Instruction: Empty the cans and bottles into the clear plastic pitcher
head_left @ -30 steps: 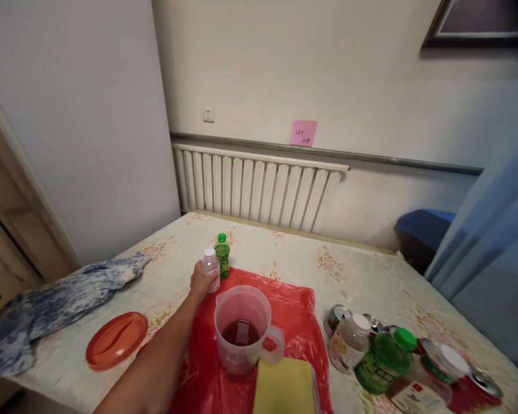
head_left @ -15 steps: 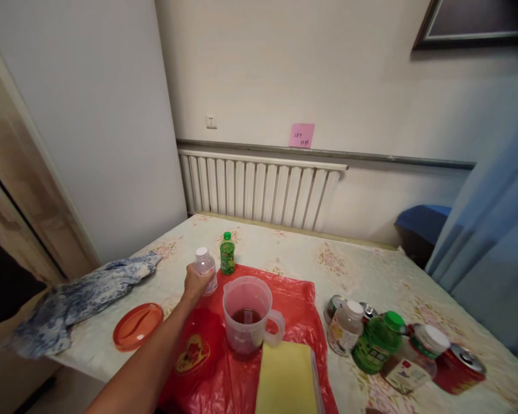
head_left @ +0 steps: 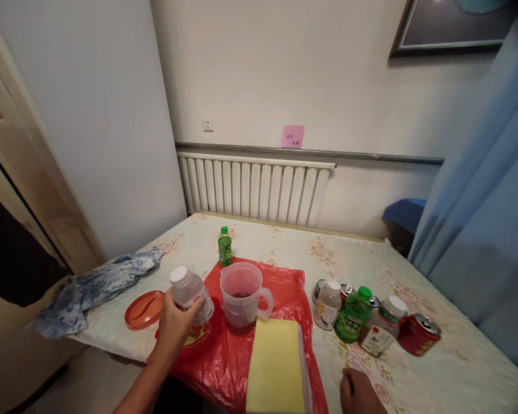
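Note:
My left hand (head_left: 175, 323) is wrapped round a clear plastic bottle (head_left: 189, 287) with a white cap, tilted and held above the red plastic sheet (head_left: 280, 282). To its right stands a translucent measuring jug (head_left: 242, 284) with dark liquid in the bottom. My right hand (head_left: 362, 392) is curled into a loose fist on the tablecloth, apart from the bottles; I see nothing in it. In front of the jug lies a yellow pad (head_left: 273, 368). A small green bottle (head_left: 225, 248) stands upright behind the jug.
At the right stand a white-capped bottle (head_left: 328, 307), a green bottle (head_left: 353, 316), a labelled jar-like bottle (head_left: 380, 333) and a red can (head_left: 419, 335), with more cans behind. An orange lid (head_left: 144, 310) and a crumpled blue cloth (head_left: 107, 287) lie at the left.
My left hand has lifted the white-capped bottle from beside the small green bottle and brought it nearer, tilting it. My right hand has come further into view at the bottom right.

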The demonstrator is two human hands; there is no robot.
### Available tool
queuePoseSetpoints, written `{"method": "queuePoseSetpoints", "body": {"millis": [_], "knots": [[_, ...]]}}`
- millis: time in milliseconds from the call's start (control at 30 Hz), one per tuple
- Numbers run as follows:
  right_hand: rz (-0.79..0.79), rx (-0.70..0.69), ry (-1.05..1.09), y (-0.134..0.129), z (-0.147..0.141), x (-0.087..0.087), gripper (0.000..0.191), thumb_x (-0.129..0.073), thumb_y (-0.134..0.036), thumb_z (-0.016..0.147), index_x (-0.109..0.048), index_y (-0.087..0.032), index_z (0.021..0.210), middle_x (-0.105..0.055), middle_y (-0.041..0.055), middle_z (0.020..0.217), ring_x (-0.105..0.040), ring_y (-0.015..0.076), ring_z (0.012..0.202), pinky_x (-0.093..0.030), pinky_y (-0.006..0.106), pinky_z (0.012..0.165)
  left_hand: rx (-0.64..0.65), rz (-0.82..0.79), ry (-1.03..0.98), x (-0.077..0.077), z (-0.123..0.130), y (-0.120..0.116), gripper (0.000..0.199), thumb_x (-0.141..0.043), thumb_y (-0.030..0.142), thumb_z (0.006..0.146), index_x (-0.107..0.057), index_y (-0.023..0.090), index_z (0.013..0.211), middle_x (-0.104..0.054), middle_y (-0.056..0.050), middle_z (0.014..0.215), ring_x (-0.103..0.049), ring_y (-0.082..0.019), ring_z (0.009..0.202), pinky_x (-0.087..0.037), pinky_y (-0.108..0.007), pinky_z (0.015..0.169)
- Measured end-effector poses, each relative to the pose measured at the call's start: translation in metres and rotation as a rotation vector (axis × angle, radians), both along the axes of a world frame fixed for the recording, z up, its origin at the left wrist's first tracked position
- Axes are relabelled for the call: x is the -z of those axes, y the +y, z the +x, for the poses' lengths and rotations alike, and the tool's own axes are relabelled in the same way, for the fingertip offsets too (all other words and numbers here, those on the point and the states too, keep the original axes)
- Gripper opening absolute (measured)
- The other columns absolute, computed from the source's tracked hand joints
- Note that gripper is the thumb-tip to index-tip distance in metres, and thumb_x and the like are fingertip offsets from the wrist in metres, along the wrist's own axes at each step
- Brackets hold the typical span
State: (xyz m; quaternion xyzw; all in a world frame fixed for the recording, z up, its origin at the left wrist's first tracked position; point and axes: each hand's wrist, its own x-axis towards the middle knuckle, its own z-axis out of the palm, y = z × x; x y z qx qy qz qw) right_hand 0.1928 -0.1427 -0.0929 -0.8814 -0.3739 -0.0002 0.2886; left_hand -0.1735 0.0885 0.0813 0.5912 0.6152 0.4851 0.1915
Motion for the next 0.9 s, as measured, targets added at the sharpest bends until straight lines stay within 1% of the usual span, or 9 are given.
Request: {"method": "queuePoseSetpoints", "body": {"millis": [67,133,200,267,333,400,533,700,900], "knots": [[-0.003,-0.010,-0.032,-0.001,-0.001,0.000,0.027,-0.040,-0.031,0.087,-0.064,-0.023,0.097,-0.070,0.0083,0.106,-0.067,0.0226,0.088,-0.048,0.031,0.075,0.029,-0.007,-0.015,0.009,0.008,-0.024,0.062,-0.065,0.049,0.061,-0.048,0.020,0.113,-0.064,-0.009,0.107,-0.064,-0.030,0.097,-0.053,-0.042,0.082],[-0.004,-0.024,-0.067,-0.002,0.000,0.003,0.028,-0.039,-0.031,0.088,-0.063,-0.022,0.098,-0.070,0.0085,0.105,-0.067,0.0221,0.089,-0.047,0.030,0.075,0.045,-0.037,-0.032,0.021,0.019,-0.046,0.063,-0.067,0.049,0.059,-0.049,0.022,0.113,-0.066,-0.009,0.107,-0.065,-0.031,0.097,-0.054,-0.042,0.081],[-0.001,-0.036,-0.095,-0.002,0.002,0.008,0.028,-0.038,-0.031,0.089,-0.063,-0.021,0.099,-0.070,0.0085,0.105,-0.067,0.0218,0.090,-0.047,0.030,0.075,0.089,-0.064,-0.045,0.035,0.032,-0.064,0.063,-0.066,0.047,0.059,-0.049,0.022,0.114,-0.067,-0.008,0.107,-0.066,-0.031,0.097,-0.055,-0.041,0.080],[-0.010,-0.029,-0.103,-0.002,0.003,0.011,0.029,-0.037,-0.032,0.090,-0.062,-0.021,0.101,-0.069,0.0080,0.106,-0.067,0.0218,0.090,-0.047,0.030,0.073,0.124,-0.087,-0.055,0.047,0.045,-0.081,0.064,-0.066,0.046,0.058,-0.049,0.022,0.115,-0.067,-0.010,0.110,-0.065,-0.032,0.101,-0.055,-0.042,0.083],[-0.029,-0.018,-0.100,-0.002,0.003,0.013,0.029,-0.037,-0.033,0.091,-0.061,-0.021,0.102,-0.069,0.0073,0.107,-0.067,0.0216,0.090,-0.046,0.030,0.071,0.195,-0.123,-0.077,0.056,0.057,-0.095,0.063,-0.064,0.044,0.059,-0.048,0.022,0.116,-0.067,-0.011,0.111,-0.065,-0.033,0.103,-0.054,-0.043,0.086],[-0.040,-0.024,-0.105,-0.003,0.003,0.011,0.029,-0.036,-0.031,0.091,-0.060,-0.021,0.103,-0.068,0.0073,0.107,-0.066,0.0213,0.091,-0.045,0.029,0.071,0.283,-0.159,-0.101,0.062,0.069,-0.105,0.061,-0.065,0.041,0.059,-0.048,0.022,0.114,-0.067,-0.011,0.110,-0.065,-0.032,0.103,-0.052,-0.043,0.088],[-0.065,-0.032,-0.123,-0.004,0.001,0.006,0.029,-0.034,-0.029,0.092,-0.060,-0.020,0.102,-0.068,0.0076,0.107,-0.065,0.0207,0.092,-0.044,0.029,0.072,0.383,-0.205,-0.124,0.069,0.089,-0.116,0.062,-0.066,0.035,0.057,-0.046,0.022,0.115,-0.065,-0.011,0.114,-0.064,-0.031,0.105,-0.050,-0.044,0.092],[-0.064,-0.029,-0.166,-0.005,0.000,0.006,0.030,-0.033,-0.029,0.094,-0.060,-0.019,0.102,-0.068,0.0073,0.104,-0.065,0.0206,0.090,-0.043,0.029,0.072,0.484,-0.217,-0.126,0.085,0.107,-0.119,0.065,-0.066,0.032,0.061,-0.043,0.020,0.120,-0.062,-0.012,0.121,-0.060,-0.030,0.112,-0.047,-0.043,0.099],[-0.048,-0.031,-0.171,-0.005,0.001,0.011,0.029,-0.035,-0.029,0.093,-0.060,-0.020,0.103,-0.068,0.0066,0.104,-0.065,0.0209,0.089,-0.042,0.029,0.071,0.530,-0.196,-0.128,0.105,0.119,-0.116,0.066,-0.065,0.029,0.064,-0.041,0.019,0.124,-0.060,-0.013,0.126,-0.057,-0.028,0.118,-0.044,-0.043,0.102]]}}
